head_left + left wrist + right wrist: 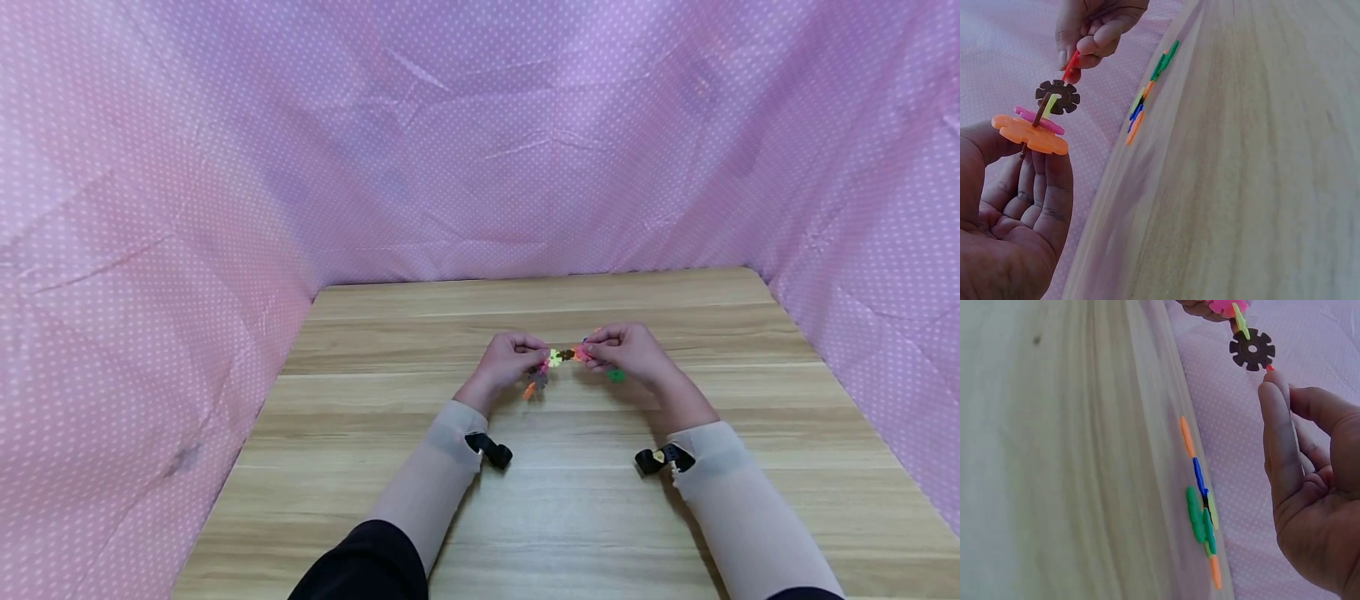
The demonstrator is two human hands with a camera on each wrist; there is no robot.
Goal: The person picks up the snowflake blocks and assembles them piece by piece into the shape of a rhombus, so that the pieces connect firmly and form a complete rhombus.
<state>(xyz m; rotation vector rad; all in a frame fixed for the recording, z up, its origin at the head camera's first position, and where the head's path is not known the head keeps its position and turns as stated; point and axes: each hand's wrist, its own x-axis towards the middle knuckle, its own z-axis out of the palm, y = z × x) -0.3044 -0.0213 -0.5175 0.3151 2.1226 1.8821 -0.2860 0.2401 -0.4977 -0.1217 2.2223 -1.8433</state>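
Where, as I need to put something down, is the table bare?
The table is bare between the left sleeve and right sleeve, outside each sleeve, and along its far edge by the pink curtain. It is crowded where the left hand and right hand hold joined pieces; other pieces lie near the right hand.

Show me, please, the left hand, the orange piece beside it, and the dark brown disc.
Left hand [508, 361]: head view, back of the hand.
Orange piece [1030, 135]: left wrist view, middle of its flat side.
Dark brown disc [1252, 358]: right wrist view, just below its hole.
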